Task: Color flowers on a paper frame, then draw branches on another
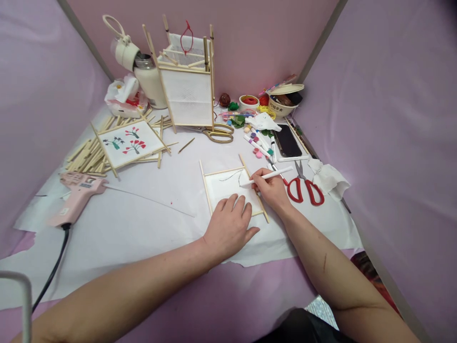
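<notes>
A white panel [217, 188] framed with thin wooden sticks lies flat on the paper-covered table in front of me. Dark curved lines run across its upper part. My right hand [268, 188] grips a white marker pen [273, 175], its tip at the panel beside one of the lines. Flat on the panel's lower half rests my left hand [232, 224], fingers spread, nothing in it. It hides part of the lower frame. Just right of my right hand lie red-handled scissors [305, 189].
At the back stands a stick-framed lantern [189, 97] by a cream bottle [150, 81]. To the left are a panel with painted flowers [132, 143], wooden sticks [85, 155] and a pink glue gun [78, 197]. A phone [287, 141], markers [256, 145] and gold scissors [219, 133] lie farther back.
</notes>
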The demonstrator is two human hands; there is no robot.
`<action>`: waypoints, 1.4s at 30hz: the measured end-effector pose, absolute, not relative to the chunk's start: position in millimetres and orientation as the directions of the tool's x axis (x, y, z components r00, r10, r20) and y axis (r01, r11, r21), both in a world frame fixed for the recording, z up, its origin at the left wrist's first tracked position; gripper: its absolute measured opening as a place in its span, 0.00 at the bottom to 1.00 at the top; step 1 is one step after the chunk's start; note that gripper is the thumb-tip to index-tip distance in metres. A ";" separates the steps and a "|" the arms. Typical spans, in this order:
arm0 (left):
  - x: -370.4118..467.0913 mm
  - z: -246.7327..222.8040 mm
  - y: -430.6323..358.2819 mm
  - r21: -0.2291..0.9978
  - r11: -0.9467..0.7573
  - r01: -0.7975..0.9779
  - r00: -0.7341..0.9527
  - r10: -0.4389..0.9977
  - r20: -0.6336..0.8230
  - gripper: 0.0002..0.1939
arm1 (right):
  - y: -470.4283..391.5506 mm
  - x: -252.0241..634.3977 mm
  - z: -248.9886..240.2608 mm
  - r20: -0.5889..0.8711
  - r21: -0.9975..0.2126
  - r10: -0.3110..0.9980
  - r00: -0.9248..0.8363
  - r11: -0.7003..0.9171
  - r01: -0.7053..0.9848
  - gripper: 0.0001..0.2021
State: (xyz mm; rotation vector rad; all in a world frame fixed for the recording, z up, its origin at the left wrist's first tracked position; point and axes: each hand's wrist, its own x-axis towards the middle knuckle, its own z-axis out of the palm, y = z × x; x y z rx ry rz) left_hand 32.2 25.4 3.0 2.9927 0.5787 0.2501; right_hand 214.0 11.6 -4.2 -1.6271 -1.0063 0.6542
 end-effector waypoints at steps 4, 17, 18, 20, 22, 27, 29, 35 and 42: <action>32.3 2.3 25.6 0.118 -0.925 0.361 0.916 0.376 0.143 0.28 | 11.2 214.0 -2.1 0.066 -0.958 0.866 0.496 -0.084 0.274 0.08; 32.2 3.0 25.2 0.123 -0.924 0.362 0.912 0.379 0.158 0.28 | 13.2 212.3 -2.1 0.120 -0.964 0.799 0.589 -0.048 0.261 0.07; 32.0 3.1 25.2 0.121 -0.924 0.362 0.911 0.378 0.162 0.28 | 13.5 212.3 -3.3 0.120 -0.960 0.801 0.587 -0.057 0.274 0.07; 31.7 2.9 25.1 0.116 -0.925 0.361 0.911 0.376 0.171 0.28 | 13.9 212.1 -5.8 0.119 -0.952 0.807 0.578 -0.073 0.297 0.07; 31.4 2.2 24.9 0.110 -0.926 0.360 0.909 0.375 0.180 0.28 | 13.9 211.0 -7.6 0.123 -0.947 0.814 0.568 -0.075 0.313 0.08; 31.0 0.6 24.4 0.104 -0.925 0.366 0.903 0.380 0.200 0.28 | 12.3 202.9 -4.3 0.164 -0.935 0.795 0.584 -0.063 0.348 0.07; 30.9 0.7 24.5 0.109 -0.923 0.369 0.901 0.384 0.202 0.27 | 11.3 198.4 0.4 0.163 -0.933 0.779 0.606 -0.079 0.352 0.07; 30.2 1.3 25.2 0.123 -0.924 0.362 0.904 0.380 0.198 0.27 | 12.0 189.2 5.2 0.115 -0.935 0.757 0.643 -0.137 0.328 0.08; 30.2 -0.5 25.0 0.111 -0.925 0.364 0.901 0.380 0.210 0.26 | 13.9 190.7 -4.0 0.129 -0.935 0.752 0.646 -0.125 0.332 0.07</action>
